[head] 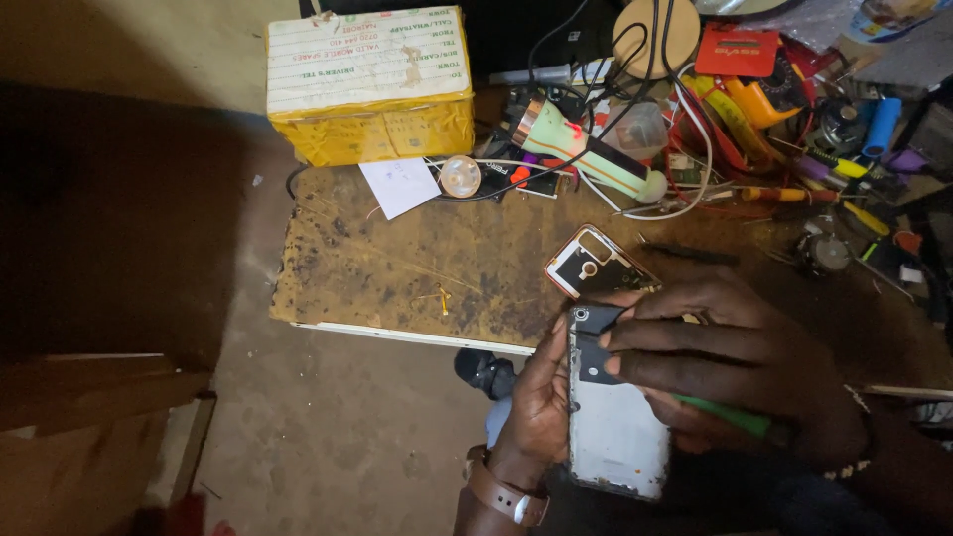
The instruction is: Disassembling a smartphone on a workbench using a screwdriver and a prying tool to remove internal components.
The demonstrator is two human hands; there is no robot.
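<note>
Nearest the camera, the left hand (541,402), a brown strap on its wrist, cups the left edge of an opened phone (613,417), its pale inner plate facing up, held just off the desk's near edge. The right hand (740,357) lies across the phone's top, fingers pressed flat on the dark upper part, a green-handled tool (730,417) tucked under its palm. A removed back frame (594,263) lies on the worn desk (397,268) just beyond. Toward the far edge sit a yellow box (367,84), a pale green torch (586,149) and tangled cables.
</note>
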